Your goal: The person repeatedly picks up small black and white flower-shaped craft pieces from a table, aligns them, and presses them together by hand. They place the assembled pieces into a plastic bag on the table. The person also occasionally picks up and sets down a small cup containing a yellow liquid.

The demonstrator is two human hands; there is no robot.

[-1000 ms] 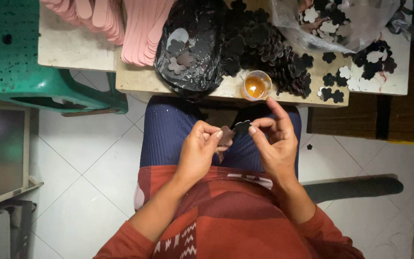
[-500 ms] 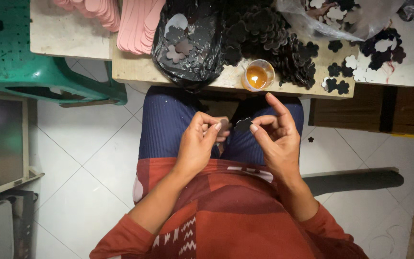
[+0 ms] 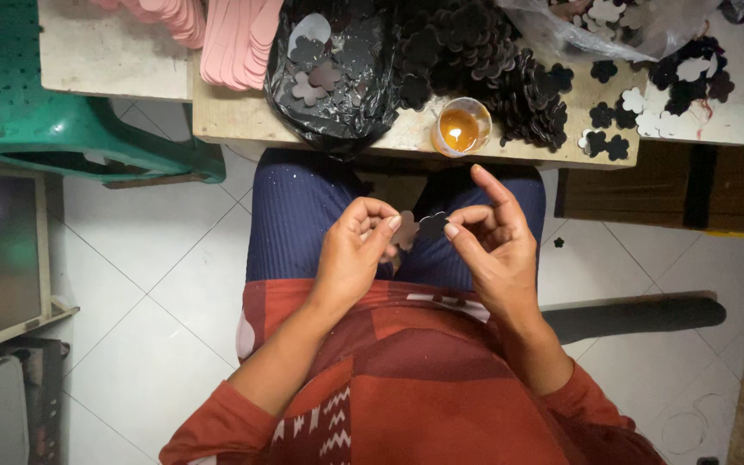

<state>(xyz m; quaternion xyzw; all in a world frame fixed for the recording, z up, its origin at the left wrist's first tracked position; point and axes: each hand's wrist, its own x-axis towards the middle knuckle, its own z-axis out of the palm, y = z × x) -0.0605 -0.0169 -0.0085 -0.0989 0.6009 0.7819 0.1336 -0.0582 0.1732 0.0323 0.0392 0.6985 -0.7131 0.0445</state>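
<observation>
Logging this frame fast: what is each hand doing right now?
Left hand: pinched shut on a pale grey flower-shaped cutout.
Right hand: pinched shut on a dark flower-shaped cutout.

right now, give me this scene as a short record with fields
left hand: left hand pinches a pale flower-shaped cutout
right hand: right hand pinches a dark flower-shaped cutout
contact: the two cutouts meet edge to edge above the lap
table: wooden table holds a heap of dark cutouts, a cup of amber liquid and a black bag

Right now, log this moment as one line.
left hand: pinching pale flower cutout | right hand: pinching dark flower cutout | cutouts: touching, above lap | glue cup: table edge
</observation>
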